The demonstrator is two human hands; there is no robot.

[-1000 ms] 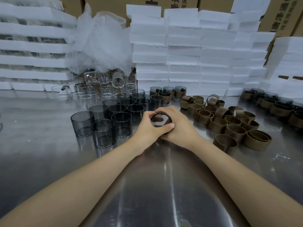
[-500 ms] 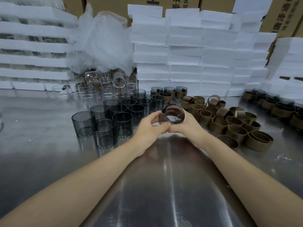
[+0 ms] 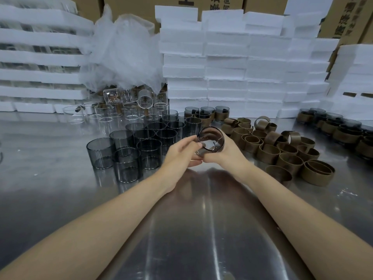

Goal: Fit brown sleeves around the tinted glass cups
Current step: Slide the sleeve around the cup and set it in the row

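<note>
Cardboard boxes (image 3: 347,17) along the back carry dark printed Chinese characters, cropped by the frame edge and by the foam, so not readable as words; no brand can be made out. The right hand (image 3: 228,158) grips one tinted glass cup (image 3: 211,140) with fingers curled round its far wall. The left hand (image 3: 178,156) pinches the cup's left side, index tip at the rim and thumb on the wall. The cup is held above the desk (image 3: 201,229), tilted with its mouth toward the camera, between the bare tinted cups (image 3: 141,146) on the left and the loose brown sleeves (image 3: 282,152) on the right. Whether a sleeve sits on it cannot be told, as the hands cover the lower wall. Sleeved cups (image 3: 339,128) stand far right, with a few more (image 3: 207,114) at back centre. Clear glasses (image 3: 125,110) sit under crumpled plastic wrap (image 3: 125,53), and white foam blocks (image 3: 242,67) are stacked behind. A second earlier the cup was down near the desk, mouth up, with both hands wrapped round it; now it is raised, tipped and shifted slightly right toward the sleeves.
</note>
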